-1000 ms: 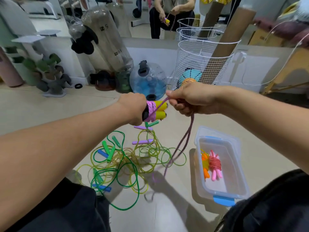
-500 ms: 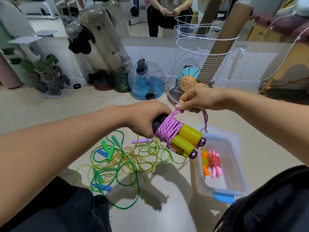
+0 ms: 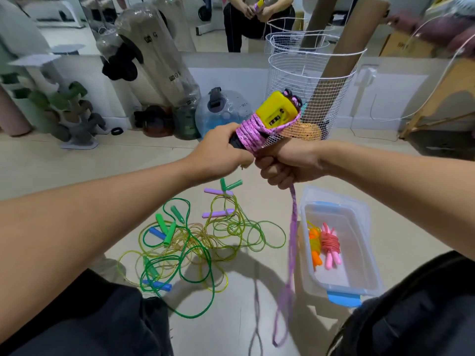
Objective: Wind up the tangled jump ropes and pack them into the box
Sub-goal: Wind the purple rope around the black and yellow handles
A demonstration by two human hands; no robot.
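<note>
Head camera view, looking down over two bare forearms: the left hand [image 3: 223,154] grips the dark lower end of a pair of yellow plastic jump-rope handles [image 3: 276,111], held tilted up and away from the person, with turns of pink-and-purple braided rope [image 3: 250,133] wound tightly around their middle. Just to its right and touching it, the right hand [image 3: 288,164] is curled into a fist around the loose end of the same rope, whose free length [image 3: 292,227] hangs down from the fist in a long, blurred loop toward the pale floor [image 3: 77,163].

On the floor below the hands lies a tangled heap of thin green and yellow translucent jump ropes [image 3: 195,242], with green, blue and lilac plastic handles scattered through it. Just beside the heap, to the right, sits a clear rectangular plastic box with blue clips [image 3: 365,263]; inside it rest two wound bundles, one orange-handled [image 3: 314,246] and one pink-handled with red rope [image 3: 330,246], lying side by side and touching.

Behind the hands stands a white wire mesh basket [image 3: 308,80] with a brown cardboard tube [image 3: 349,47] leaning out of it. A large clear blue-tinted water jug [image 3: 223,111] sits against the wall to the left of the basket.
</note>
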